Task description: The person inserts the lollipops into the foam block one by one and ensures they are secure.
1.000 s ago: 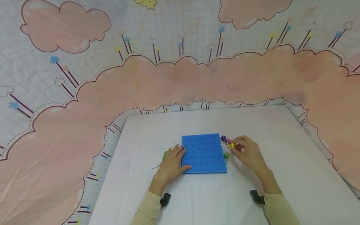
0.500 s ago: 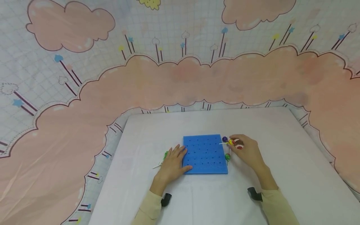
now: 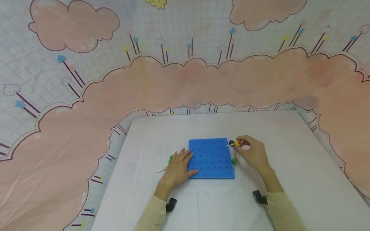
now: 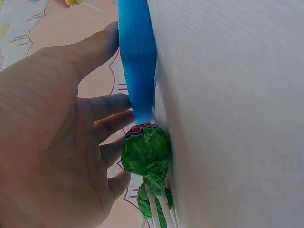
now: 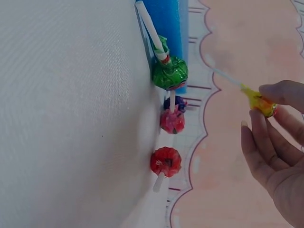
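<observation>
A blue board with rows of small holes lies on the table. My left hand rests on its left edge, fingers spread and extended. Beside that palm are green-wrapped lollipops, partly hidden by the hand in the head view. With thumb and fingertips my right hand pinches a yellow lollipop by its wrapped head, above the table at the board's right edge. Its white stick points left toward the board. Below the hand lie a green lollipop, a pink one, a purple one and a red one.
The white table extends around the board on every side. Behind it hangs a patterned cloth with pink clouds. A black wrist mount sits at my left sleeve, another mount at my right.
The yellow lollipop has risen slightly in my right hand, which has shifted a little up and left relative to the board. My left hand stays on the board's edge.
</observation>
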`<state>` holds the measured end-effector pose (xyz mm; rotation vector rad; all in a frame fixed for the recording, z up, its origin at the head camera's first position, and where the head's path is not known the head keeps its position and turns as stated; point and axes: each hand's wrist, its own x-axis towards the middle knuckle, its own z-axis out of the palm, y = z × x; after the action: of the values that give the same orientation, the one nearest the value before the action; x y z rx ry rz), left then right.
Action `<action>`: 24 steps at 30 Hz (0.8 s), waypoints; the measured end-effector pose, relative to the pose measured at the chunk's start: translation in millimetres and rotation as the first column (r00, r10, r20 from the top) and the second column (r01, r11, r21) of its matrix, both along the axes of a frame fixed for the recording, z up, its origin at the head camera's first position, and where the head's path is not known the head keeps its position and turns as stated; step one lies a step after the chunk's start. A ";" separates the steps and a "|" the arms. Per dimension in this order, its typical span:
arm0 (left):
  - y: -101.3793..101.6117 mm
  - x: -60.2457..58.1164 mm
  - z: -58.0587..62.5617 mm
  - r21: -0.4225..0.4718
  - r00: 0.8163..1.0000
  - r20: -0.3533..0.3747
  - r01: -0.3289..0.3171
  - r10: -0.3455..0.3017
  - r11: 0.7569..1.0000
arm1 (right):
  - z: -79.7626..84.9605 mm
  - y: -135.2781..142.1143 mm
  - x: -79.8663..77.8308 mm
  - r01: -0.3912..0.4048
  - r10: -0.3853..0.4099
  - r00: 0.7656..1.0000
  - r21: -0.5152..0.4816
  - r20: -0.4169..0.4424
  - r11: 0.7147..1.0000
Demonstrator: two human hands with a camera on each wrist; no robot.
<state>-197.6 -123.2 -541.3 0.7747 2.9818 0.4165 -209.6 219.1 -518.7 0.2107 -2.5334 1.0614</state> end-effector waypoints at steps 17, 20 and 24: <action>-0.2 -0.7 -0.9 -0.009 1.000 -0.010 0.005 -0.005 1.000 | 1.1 -6.2 -9.6 -0.002 0.004 0.999 0.037 -0.053 0.999; -0.2 -0.8 -1.4 0.000 1.000 -0.013 0.008 -0.008 1.000 | 1.5 -7.6 -12.3 -0.015 0.017 0.999 0.043 -0.043 0.999; -0.3 -0.8 -1.8 -0.002 1.000 -0.008 0.009 -0.009 1.000 | 1.4 -8.8 -16.4 -0.044 0.046 0.998 0.047 -0.044 0.998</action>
<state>-198.4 -123.5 -543.2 0.7918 2.9844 0.4117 -225.9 210.3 -517.4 0.3027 -2.5255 1.0048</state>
